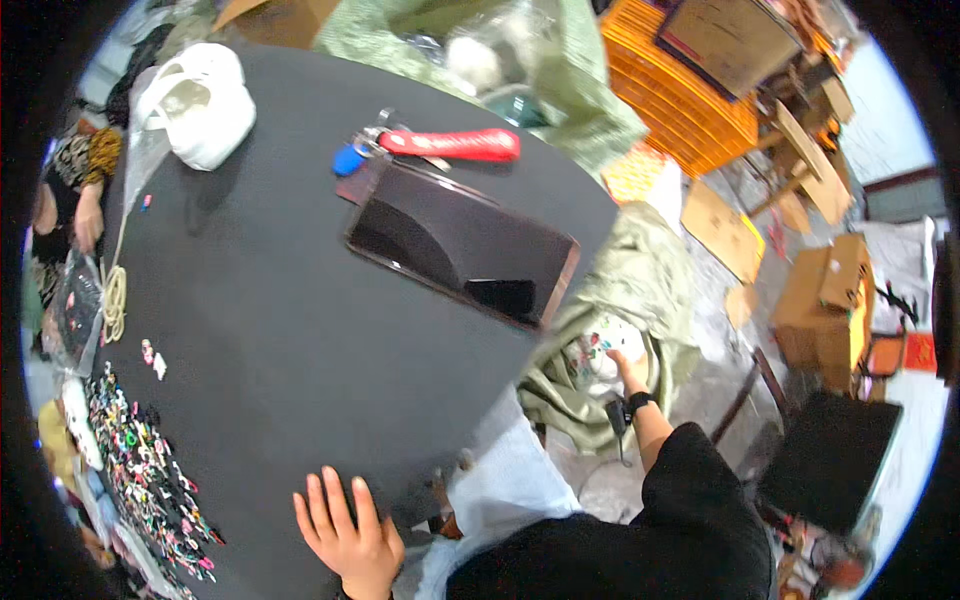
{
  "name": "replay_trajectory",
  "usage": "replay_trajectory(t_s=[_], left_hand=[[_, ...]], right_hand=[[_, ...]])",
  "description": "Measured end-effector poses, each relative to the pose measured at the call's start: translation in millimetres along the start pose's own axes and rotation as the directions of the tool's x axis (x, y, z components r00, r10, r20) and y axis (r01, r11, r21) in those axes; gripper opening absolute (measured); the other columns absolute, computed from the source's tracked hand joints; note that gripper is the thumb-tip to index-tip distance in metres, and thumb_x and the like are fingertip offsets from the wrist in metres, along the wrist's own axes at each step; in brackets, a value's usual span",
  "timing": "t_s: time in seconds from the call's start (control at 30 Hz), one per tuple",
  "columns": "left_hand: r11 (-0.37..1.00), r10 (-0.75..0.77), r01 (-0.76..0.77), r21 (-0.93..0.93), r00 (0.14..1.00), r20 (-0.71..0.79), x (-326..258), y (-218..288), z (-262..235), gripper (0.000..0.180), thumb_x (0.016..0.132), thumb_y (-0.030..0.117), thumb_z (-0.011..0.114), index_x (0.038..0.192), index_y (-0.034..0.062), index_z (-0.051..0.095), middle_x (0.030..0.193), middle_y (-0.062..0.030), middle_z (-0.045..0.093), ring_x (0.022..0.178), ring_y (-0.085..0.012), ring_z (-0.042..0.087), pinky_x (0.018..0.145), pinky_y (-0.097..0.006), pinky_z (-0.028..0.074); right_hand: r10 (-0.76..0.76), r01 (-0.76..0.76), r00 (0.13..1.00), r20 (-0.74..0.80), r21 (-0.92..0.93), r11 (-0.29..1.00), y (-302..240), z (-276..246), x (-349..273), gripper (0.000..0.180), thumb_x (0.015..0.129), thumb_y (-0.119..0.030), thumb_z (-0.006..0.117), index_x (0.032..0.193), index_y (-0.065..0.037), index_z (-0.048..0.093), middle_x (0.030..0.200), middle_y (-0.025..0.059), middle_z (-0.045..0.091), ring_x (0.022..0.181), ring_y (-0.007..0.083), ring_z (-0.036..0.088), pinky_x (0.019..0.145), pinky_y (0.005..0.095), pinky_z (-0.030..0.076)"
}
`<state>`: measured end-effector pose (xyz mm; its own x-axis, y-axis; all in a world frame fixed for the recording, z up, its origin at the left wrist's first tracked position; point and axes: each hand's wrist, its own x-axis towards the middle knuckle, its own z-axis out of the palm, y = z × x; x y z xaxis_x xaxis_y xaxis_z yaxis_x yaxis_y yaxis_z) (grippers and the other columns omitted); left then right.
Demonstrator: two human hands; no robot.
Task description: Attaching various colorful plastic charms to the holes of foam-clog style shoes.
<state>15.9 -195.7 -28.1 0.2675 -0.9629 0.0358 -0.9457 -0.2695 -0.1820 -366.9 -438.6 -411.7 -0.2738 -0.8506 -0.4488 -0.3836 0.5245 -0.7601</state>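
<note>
My left hand [352, 540] lies flat on the dark grey table [300, 330] near its front edge, fingers spread, holding nothing. My right hand [630, 372] reaches down beside the table into an olive-green woven sack [655, 260]. It touches a white thing with coloured bits on it [598, 350], perhaps a decorated clog; most of the fingers are hidden, so I cannot tell whether they grip it. A white clog [215, 115] stands at the table's far left. Left of my left hand spreads a pile of small colourful charms [145, 465].
A large dark phone [465, 245] and keys with a red strap [450, 145] lie on the table's far right. Another person's hand [88, 218] shows at the left edge, near a coil of cord [115, 300]. Beyond stand an orange crate [670, 90] and a pale green sack [370, 30].
</note>
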Motion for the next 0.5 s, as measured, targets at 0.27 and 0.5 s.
replay_trajectory(t_s=[0.27,0.5], left_hand=[[0.997,-0.023,0.021,-0.069,0.999,-0.032,10,10,-7,0.056,0.086,0.020,0.058,0.137,0.0019,0.045,0.146,-0.0184,0.040,0.135,-0.0365,0.037,0.111,-0.051,0.027],[0.955,0.017,-0.070,-0.288,0.983,-0.184,-5,-1,-10,0.055,0.088,0.024,0.057,0.137,0.0020,0.045,0.145,-0.0178,0.041,0.135,-0.0352,0.037,0.113,-0.051,0.023]], right_hand=[[-0.016,-0.021,0.979,0.203,0.178,0.984,-18,-161,-90,0.063,0.066,-0.008,0.079,0.124,0.002,0.054,0.113,0.0086,0.064,0.101,0.0170,0.060,0.089,0.0311,0.047],[-0.079,-0.071,0.915,0.395,0.353,0.933,-106,-256,-183,0.065,0.070,-0.009,0.069,0.131,0.002,0.049,0.117,0.0079,0.063,0.109,0.0180,0.059,0.095,0.0315,0.045]])
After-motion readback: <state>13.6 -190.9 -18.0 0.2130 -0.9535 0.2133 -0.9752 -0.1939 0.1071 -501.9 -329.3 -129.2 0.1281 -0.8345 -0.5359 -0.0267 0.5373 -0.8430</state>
